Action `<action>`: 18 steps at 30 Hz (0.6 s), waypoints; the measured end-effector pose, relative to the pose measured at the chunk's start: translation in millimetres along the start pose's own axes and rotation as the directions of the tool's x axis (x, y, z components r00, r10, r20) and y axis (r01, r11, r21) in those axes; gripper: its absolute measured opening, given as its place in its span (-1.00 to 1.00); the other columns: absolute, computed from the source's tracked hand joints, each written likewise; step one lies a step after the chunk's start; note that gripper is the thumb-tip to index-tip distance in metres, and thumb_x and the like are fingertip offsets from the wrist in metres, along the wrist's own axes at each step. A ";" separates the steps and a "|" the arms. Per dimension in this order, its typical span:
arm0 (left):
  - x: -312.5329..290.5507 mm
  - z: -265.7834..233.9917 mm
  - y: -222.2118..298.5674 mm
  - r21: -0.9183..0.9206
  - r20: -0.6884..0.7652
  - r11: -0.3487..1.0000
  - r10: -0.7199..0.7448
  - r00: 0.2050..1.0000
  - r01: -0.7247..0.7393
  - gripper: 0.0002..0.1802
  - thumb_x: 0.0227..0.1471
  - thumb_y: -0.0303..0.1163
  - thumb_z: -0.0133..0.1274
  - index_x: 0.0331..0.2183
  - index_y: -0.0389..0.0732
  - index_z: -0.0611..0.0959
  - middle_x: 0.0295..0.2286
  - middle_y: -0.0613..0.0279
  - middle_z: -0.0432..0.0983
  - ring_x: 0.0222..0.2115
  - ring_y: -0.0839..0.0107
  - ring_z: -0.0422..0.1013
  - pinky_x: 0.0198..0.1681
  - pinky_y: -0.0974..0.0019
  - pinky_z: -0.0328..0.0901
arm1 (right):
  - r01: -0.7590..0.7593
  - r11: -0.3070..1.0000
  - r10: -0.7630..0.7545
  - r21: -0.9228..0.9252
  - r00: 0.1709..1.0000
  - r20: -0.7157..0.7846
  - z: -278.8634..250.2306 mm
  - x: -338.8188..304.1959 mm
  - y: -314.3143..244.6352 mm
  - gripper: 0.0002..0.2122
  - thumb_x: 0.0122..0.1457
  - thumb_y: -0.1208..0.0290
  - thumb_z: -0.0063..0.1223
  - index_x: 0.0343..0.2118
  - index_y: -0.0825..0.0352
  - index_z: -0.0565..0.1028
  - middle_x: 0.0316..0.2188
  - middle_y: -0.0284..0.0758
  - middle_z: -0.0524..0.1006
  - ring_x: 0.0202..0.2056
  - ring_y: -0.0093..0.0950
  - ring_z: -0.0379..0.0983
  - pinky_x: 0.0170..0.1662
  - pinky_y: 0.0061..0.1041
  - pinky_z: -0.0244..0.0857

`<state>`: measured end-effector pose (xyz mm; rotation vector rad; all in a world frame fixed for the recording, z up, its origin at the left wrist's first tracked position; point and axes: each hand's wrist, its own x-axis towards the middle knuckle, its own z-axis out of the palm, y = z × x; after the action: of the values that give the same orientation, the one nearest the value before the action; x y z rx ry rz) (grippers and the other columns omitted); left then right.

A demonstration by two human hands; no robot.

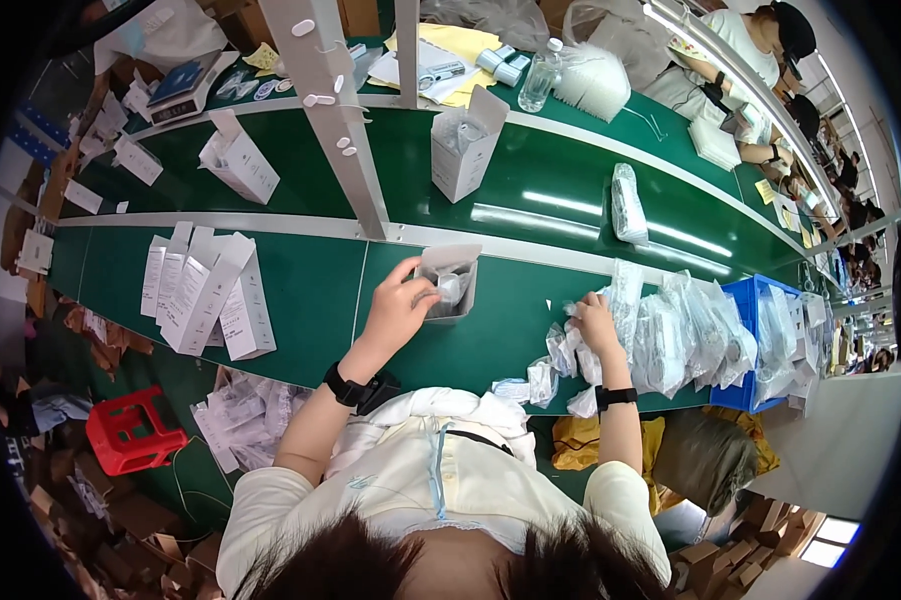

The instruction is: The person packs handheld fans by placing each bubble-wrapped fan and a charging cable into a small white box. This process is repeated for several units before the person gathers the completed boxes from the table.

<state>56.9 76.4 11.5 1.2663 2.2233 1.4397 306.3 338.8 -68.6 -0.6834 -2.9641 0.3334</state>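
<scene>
My left hand (402, 298) grips the left side of an upright white cardboard box (466, 300), its fingers curled at the rim. The box's top flap stands open, and a clear plastic-wrapped item (451, 288) shows inside. Over a loose pile of small plastic-wrapped packets (560, 350), my right hand (597, 322) points downward with its fingers closed on a small clear plastic bag (572, 309). What the bag holds is too small to tell. Just right of that hand, several larger clear bags (660, 345) with white contents stand in a row.
A blue bin (738, 300) holds more bags at the right. Flattened white boxes (205, 290) overlap on the left of the green table. Beyond the rail, on a green conveyor belt (350, 160), are open boxes (457, 150) and a bagged item (626, 205). A metal post (335, 120) rises ahead.
</scene>
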 end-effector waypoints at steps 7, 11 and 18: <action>20.9 -10.1 6.5 -0.044 0.004 0.987 -0.156 0.988 0.156 -0.86 -0.37 -0.54 0.19 -0.60 -0.33 0.56 -0.47 0.15 0.47 -0.53 0.34 0.40 -0.47 0.41 0.25 | 0.029 0.545 0.099 0.838 0.990 -0.099 -84.9 34.7 -107.4 -0.87 -0.04 0.62 0.02 -0.43 0.39 0.31 -0.38 -0.25 0.48 -0.47 -0.45 0.42 -0.41 -0.57 0.31; 21.2 -9.7 2.7 -0.063 0.012 0.984 -0.167 0.986 0.167 -0.84 -0.39 -0.55 0.20 -0.59 -0.34 0.57 -0.51 0.18 0.48 -0.52 0.40 0.40 -0.48 0.44 0.24 | 0.395 0.643 -0.168 0.656 0.908 -0.383 -100.5 55.0 -182.4 -0.86 -0.09 0.68 0.00 -0.47 0.39 0.31 -0.42 -0.24 0.45 -0.44 -0.42 0.42 -0.38 -0.56 0.31; 21.6 -16.1 -6.1 -0.198 0.047 0.956 -0.210 0.977 0.215 -0.89 -0.30 -0.55 0.15 -0.55 -0.32 0.57 -0.42 0.20 0.50 -0.40 0.38 0.43 -0.36 0.40 0.31 | 0.542 0.825 -0.527 0.161 0.840 -0.125 -68.1 71.3 -220.3 -0.88 -0.15 0.61 0.02 -0.49 0.38 0.36 -0.53 -0.28 0.34 -0.46 -0.34 0.32 -0.39 -0.45 0.30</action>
<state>31.1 81.1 20.3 0.9443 2.0614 1.5107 157.8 190.2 50.3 0.1680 -2.8357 0.5137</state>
